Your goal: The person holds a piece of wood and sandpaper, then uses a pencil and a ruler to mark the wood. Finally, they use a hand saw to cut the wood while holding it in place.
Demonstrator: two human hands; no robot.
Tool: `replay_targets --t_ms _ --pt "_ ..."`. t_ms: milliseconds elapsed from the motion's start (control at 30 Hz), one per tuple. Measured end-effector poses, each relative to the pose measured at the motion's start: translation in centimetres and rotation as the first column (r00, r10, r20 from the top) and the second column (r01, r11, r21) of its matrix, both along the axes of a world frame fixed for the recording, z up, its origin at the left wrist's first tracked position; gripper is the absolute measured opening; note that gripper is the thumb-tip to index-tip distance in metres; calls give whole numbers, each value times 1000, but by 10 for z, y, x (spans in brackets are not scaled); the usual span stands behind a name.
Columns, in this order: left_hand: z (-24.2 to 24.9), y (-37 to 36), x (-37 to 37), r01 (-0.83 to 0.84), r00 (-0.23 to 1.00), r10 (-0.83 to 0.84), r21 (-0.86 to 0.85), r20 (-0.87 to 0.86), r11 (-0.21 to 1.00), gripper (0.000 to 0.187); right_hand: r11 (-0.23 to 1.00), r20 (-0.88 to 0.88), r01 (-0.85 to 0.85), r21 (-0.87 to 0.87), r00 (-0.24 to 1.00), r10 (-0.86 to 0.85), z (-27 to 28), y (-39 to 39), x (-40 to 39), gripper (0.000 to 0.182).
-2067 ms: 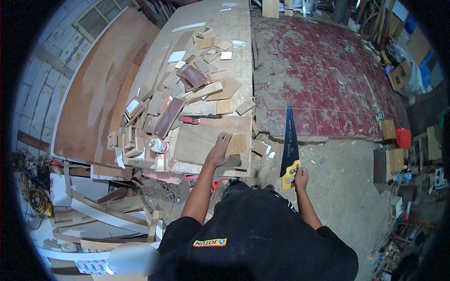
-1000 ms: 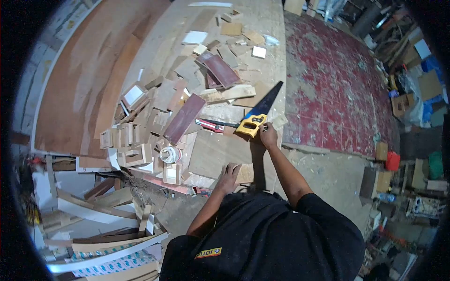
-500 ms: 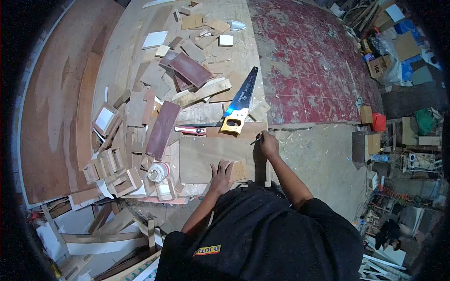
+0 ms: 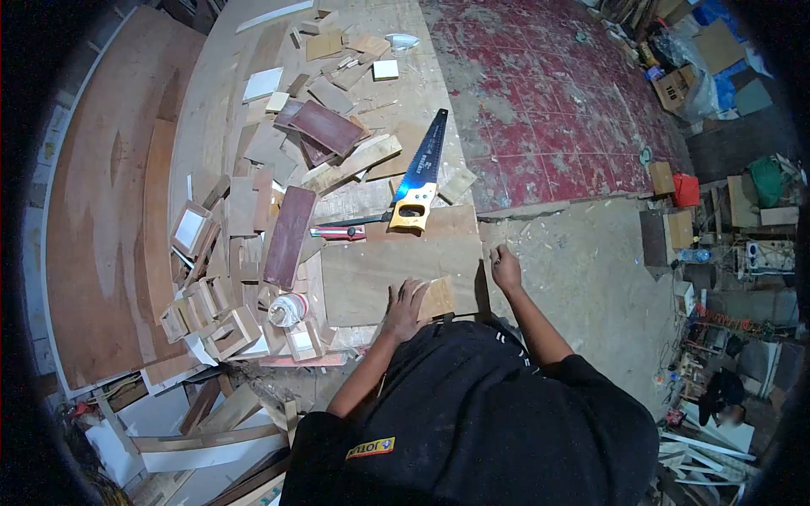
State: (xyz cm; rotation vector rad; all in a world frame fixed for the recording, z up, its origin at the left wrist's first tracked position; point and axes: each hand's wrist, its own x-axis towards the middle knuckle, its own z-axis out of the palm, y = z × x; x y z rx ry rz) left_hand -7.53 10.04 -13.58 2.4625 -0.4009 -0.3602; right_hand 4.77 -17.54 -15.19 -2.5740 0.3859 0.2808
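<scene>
My left hand [image 4: 407,312] lies palm down at the near edge of a thin plywood sheet [image 4: 371,268], fingers stretched out. Against its right side is a small pale wood block [image 4: 438,298]; whether the thumb presses on it cannot be made out. Just past the right edge of the worktable, my right hand [image 4: 506,268] is closed in a fist, and whatever it may hold is hidden. A handsaw [image 4: 411,211] with a yellow handle lies beyond the sheet, teeth to the left. Beside it rest a red utility knife [image 4: 339,233] and a thin dark blade [image 4: 359,222].
Wood offcuts [image 4: 253,202] crowd the left of the table, with two dark red boards [image 4: 291,236] and a white tape-like roll [image 4: 288,310] among them. Red tiled flooring [image 4: 540,110] lies to the right. A person [image 4: 724,401] is far off at lower right.
My right hand has moved right, off the table edge; the dark thing seen at its fingers no longer shows. My left hand has shifted slightly right, close against the block. The view has tilted slightly.
</scene>
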Motion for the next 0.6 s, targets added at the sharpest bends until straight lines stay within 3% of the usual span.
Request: replay_targets --t_ms 67,100,133,233,267,333,367,400,467,533,600 --pt "3 -11 3 1 1000 -1 -15 13 1000 91 937 145 -183 297 979 145 -4 -9 -19 30" --pt "2 -17 7 15 999 -13 -54 38 998 91 887 126 -228 402 973 193 -7 -11 -27 26" --pt "2 -24 12 33 998 -28 -93 64 995 90 884 133 -227 409 973 189 -10 -14 -31 26" --pt "8 -50 26 99 991 -79 -193 106 976 97 730 -187 -122 672 926 327 14 -13 -40 23" --pt "10 -61 28 107 990 -87 -188 111 976 97 728 -180 -121 675 930 322 12 -21 -42 23" --pt "14 -82 29 63 985 -62 0 160 998 102 621 -212 94 778 970 118 7 -36 -45 26" --pt "20 -93 28 66 985 -66 6 161 998 102 631 -201 96 770 975 98 7 -50 -43 26" --pt "26 -104 27 50 995 -58 94 85 994 102 673 -246 180 717 969 3 6 -62 -43 23" --pt "28 -121 22 47 999 -49 190 7 981 101 539 -275 319 779 947 -163 11 -93 -45 18" --pt "-5 -134 18 241 969 -237 479 -70 844 101 571 -302 420 705 907 -294 -13 -131 -44 15" --pt "-23 -136 16 237 966 -257 493 -29 837 99 530 -319 448 720 892 -321 8 -158 -50 14"
